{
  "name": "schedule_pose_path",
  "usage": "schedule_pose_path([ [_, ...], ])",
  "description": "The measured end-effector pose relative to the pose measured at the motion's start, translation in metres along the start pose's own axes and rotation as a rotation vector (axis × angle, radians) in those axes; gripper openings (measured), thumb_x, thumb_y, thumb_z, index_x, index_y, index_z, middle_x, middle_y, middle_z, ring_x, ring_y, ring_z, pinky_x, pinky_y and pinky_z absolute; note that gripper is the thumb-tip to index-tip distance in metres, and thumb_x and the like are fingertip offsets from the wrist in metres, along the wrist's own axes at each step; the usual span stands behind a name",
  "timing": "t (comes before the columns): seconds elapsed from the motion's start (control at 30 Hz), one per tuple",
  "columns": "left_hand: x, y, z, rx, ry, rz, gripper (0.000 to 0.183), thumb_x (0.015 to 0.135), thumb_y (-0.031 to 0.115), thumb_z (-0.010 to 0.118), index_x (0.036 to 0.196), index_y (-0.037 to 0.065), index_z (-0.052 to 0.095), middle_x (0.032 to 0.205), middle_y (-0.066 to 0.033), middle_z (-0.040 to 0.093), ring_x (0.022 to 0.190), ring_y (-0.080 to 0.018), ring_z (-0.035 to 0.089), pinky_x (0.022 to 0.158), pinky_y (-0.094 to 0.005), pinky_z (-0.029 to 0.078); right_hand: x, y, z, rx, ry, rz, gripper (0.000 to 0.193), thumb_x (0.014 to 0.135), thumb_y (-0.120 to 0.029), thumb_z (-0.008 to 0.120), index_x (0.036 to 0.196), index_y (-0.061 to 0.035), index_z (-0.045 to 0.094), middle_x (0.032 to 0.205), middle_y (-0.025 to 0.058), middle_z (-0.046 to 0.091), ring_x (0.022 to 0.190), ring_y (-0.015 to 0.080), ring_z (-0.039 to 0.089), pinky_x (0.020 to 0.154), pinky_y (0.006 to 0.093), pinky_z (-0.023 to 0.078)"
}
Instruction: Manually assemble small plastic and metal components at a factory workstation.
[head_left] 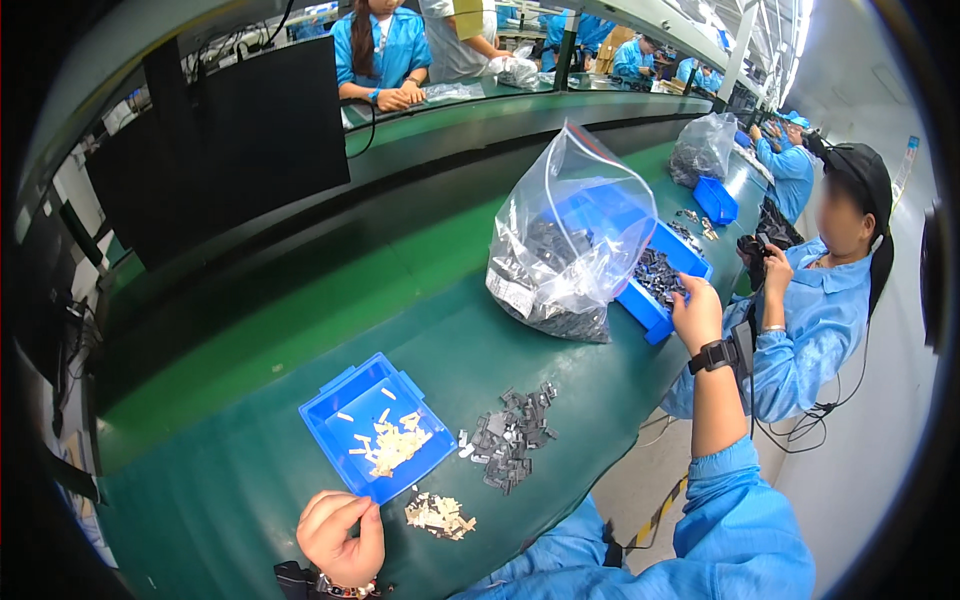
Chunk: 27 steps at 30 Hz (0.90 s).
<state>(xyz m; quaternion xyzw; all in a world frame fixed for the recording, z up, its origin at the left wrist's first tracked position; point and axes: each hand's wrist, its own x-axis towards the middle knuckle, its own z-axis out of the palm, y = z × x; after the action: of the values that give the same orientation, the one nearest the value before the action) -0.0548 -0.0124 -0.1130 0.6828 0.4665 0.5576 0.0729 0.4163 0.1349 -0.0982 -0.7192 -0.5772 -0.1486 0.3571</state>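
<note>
At the lower left, my left hand [342,535] is closed, thumb and forefinger pinched by the near corner of a blue tray [335,405]. Whatever the fingertips hold is too small to make out. Cream-coloured small parts [395,447] lie in that tray. My right hand [697,312], a black watch on its wrist, reaches out to a long blue bin [655,328] at the right. Its fingers are bent together over the bin's side, close to the small black plastic parts [657,275] inside; anything between them is hidden.
A pile of black and grey parts [510,435] and a smaller pile of cream parts [440,514] lie on the green table [400,310]. Behind the bin stands a clear bag [550,270] of dark parts. A co-worker [825,290] sits at the right; a black monitor [225,150] stands far left.
</note>
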Motion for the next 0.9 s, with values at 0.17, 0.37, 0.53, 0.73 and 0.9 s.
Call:
schedule_pose_path([
  [0.17,0.017,0.034,-0.001,0.087,-0.096,0.068,0.011,0.074,-0.005,0.063,0.084,-0.002,0.064,0.077,-0.0147,0.063,0.071,-0.0326,0.06,0.066,-0.038,0.049,-0.013,-0.044,-0.009,0.271,0.097,-0.214,0.029,0.078,0.0,0.063,0.107,-0.002,0.063,0.109,0.0144,0.061,0.104,0.0293,0.057,0.091,0.0373,0.044],
  [0.37,0.034,0.098,0.042,-0.179,-0.604,0.205,0.036,0.077,0.006,0.062,0.112,-0.002,0.057,0.114,-0.0188,0.055,0.103,-0.0373,0.053,0.089,-0.0449,0.044,-0.061,-0.177,-0.057,1.429,-0.175,0.022,0.021,0.086,0.003,0.056,0.107,0.0032,0.059,0.113,0.0112,0.059,0.105,0.0166,0.055,0.089,0.0278,0.042],
  [0.53,0.046,0.122,0.086,-0.219,-0.472,0.228,0.035,0.074,0.012,0.071,0.104,0.0,0.056,0.105,-0.0173,0.053,0.097,-0.0377,0.051,0.085,-0.0443,0.043,-0.067,-0.236,-0.062,1.956,-0.013,0.15,0.02,0.085,0.007,0.056,0.103,0.0018,0.06,0.106,0.0111,0.061,0.099,0.0155,0.057,0.084,0.0266,0.044],
  [0.73,0.049,0.124,0.091,-0.098,-0.404,0.362,0.024,0.071,0.012,0.074,0.085,0.005,0.055,0.09,-0.014,0.054,0.082,-0.035,0.053,0.071,-0.0415,0.043,-0.058,-0.238,-0.066,1.978,-0.029,0.278,0.016,0.085,0.005,0.055,0.099,0.0009,0.06,0.098,0.0072,0.063,0.092,0.012,0.058,0.083,0.0248,0.044],
  [0.9,0.058,0.12,0.079,-0.363,-0.635,0.264,0.012,0.077,0.005,0.065,0.083,0.004,0.055,0.085,-0.0138,0.056,0.073,-0.0322,0.059,0.061,-0.0373,0.047,-0.061,-0.242,-0.071,1.689,-0.196,0.051,0.013,0.085,0.003,0.057,0.096,-0.0001,0.061,0.096,0.0063,0.061,0.09,0.0121,0.057,0.082,0.0248,0.044],
])
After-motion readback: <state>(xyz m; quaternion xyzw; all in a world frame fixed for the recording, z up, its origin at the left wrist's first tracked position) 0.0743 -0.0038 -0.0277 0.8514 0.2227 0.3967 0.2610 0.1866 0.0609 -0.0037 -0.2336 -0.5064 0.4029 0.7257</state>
